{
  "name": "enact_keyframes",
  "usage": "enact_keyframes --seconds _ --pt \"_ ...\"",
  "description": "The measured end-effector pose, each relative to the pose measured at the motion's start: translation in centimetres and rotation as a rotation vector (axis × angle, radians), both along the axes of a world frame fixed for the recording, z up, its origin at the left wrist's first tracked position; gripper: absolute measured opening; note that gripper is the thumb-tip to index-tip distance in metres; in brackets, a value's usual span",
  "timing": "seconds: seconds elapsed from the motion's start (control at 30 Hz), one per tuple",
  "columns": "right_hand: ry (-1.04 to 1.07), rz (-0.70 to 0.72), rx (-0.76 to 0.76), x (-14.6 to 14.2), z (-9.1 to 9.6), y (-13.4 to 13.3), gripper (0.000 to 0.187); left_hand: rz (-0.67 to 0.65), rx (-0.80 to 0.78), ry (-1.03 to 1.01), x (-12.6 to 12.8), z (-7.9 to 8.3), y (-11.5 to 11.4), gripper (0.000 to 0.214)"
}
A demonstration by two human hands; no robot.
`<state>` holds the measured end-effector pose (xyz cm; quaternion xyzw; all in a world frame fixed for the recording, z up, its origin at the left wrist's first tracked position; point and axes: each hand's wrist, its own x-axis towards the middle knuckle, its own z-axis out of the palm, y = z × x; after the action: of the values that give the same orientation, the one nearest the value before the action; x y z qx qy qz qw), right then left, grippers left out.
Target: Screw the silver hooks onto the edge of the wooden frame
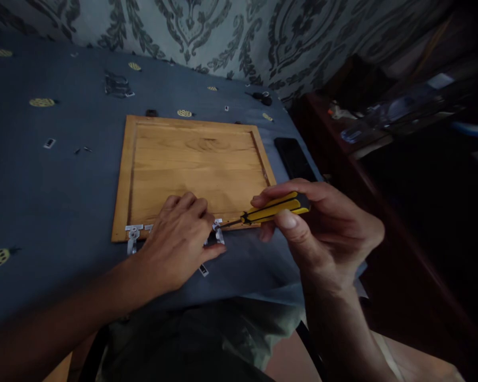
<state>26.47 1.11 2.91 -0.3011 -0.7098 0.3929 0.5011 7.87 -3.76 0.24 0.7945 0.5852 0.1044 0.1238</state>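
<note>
A wooden cabinet door (195, 164) with a raised frame lies flat on a blue cloth. Along its near edge sit a metal hinge (133, 236) at the left and another hinge (219, 229) nearer the middle. My left hand (181, 236) rests over this edge, fingers curled on the wood and thumb beside the middle hinge, seemingly gripping it; the contact is partly hidden. In my right hand (322, 228) is a yellow and black screwdriver (276, 207), held between thumb and fingers. Its shaft slants left, and the tip meets the middle hinge.
Right of the door lies a black phone (295, 156). Two small screws (87, 149) are on the cloth to the left. Metal pieces (117, 85) and a small dark object (261, 97) lie farther back. A dark wooden ledge (366, 175) with a plastic bottle (394, 114) runs along the right.
</note>
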Motion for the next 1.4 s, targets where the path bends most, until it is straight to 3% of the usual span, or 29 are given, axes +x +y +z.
enact_keyframes --seconds 0.7,0.93,1.2,1.4 --pt "-0.017 -0.012 0.02 -0.2 -0.2 0.1 0.016 -0.005 0.061 -0.015 -0.1 -0.3 -0.3 0.032" --pt "-0.015 0.089 0.035 0.0 0.0 0.0 0.018 -0.015 0.061 -0.009 -0.2 -0.4 -0.2 0.027" --pt "0.037 0.022 0.013 0.9 0.4 0.2 0.017 -0.013 0.079 -0.031 -0.1 -0.4 -0.3 0.027" --pt "0.03 0.058 -0.009 1.1 -0.2 0.3 0.02 -0.016 0.092 -0.012 -0.1 -0.4 -0.3 0.027"
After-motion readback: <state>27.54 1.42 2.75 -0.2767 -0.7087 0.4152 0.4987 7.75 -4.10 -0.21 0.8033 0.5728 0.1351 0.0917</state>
